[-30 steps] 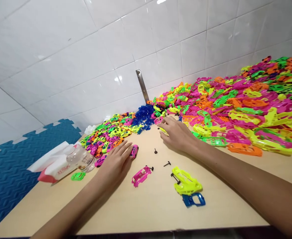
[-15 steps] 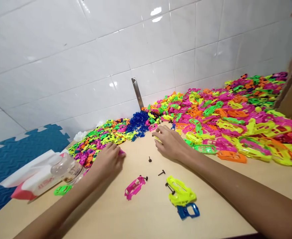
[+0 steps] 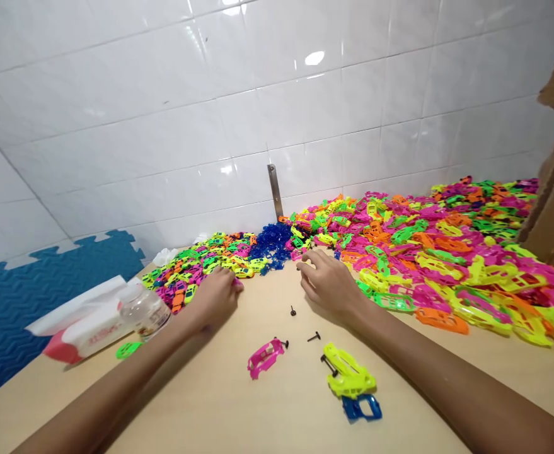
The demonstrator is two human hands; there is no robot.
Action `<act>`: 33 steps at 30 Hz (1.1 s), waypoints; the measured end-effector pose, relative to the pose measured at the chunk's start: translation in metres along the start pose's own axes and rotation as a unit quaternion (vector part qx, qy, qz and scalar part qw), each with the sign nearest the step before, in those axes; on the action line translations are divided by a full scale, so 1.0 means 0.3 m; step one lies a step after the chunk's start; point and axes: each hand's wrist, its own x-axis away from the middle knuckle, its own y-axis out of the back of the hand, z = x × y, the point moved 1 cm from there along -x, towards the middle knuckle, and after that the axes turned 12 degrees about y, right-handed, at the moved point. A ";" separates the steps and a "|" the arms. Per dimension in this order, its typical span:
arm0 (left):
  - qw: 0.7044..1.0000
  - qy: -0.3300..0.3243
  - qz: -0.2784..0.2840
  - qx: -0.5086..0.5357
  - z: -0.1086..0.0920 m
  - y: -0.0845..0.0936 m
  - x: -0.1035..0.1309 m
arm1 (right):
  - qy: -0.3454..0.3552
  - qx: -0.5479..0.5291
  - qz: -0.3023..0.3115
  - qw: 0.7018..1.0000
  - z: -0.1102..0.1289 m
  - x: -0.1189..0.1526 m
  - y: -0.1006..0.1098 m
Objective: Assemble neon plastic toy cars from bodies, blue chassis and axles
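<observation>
My left hand (image 3: 216, 295) is closed at the edge of the left pile, with a bit of a pink toy car (image 3: 237, 284) showing past its fingers. Across from it, my right hand (image 3: 328, 285) hovers low over the table, fingers bent and apart, by the blue plastic parts (image 3: 273, 243). Its fingertips are partly hidden. Between my arms lie a pink car body (image 3: 266, 359), a yellow car body (image 3: 351, 372) touching a blue car part (image 3: 362, 408), and small black wheel axles (image 3: 314, 337). Another axle piece (image 3: 293, 311) lies nearer the hands.
Finished-looking small cars (image 3: 182, 277) are heaped at left, loose car bodies (image 3: 413, 246) at right. A tissue pack (image 3: 92, 328), a clear bottle (image 3: 142, 309) and a green part (image 3: 128, 350) stand by my left arm. A metal strip (image 3: 274, 192) leans on the wall; cardboard (image 3: 553, 208) is at right.
The view has tilted up and shifted a little. A yellow piece seen under my right fingers before no longer shows. My left hand still has the pink piece.
</observation>
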 end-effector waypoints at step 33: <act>0.986 0.064 0.149 -0.037 0.035 -0.028 -0.313 | 0.014 0.027 0.009 0.999 0.000 -0.012 0.037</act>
